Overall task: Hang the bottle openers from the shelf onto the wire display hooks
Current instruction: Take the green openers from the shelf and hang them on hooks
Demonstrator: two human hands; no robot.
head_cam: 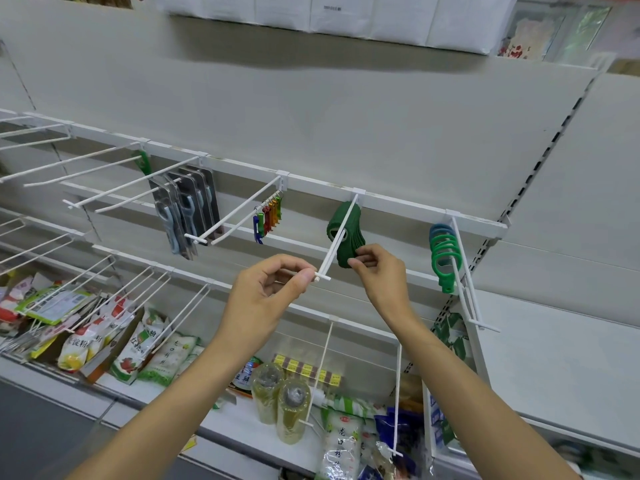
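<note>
A bunch of dark green bottle openers (347,233) hangs on a white wire hook (341,233) in the middle of the upper rail. My right hand (375,271) pinches the lower edge of the front opener of that bunch. My left hand (273,282) holds the hook's front tip between thumb and fingers. Small coloured keychain openers (268,218) hang on the hook to the left. Light green ring-shaped openers (445,254) hang on the hook to the right. Carded grey openers (185,209) hang further left.
Several bare wire hooks (69,161) stick out at the upper left. A lower rail of hooks (325,362) reaches over a shelf with food packets (138,355), two wrap rolls (280,396) and bagged goods. A white back panel (346,126) stands behind.
</note>
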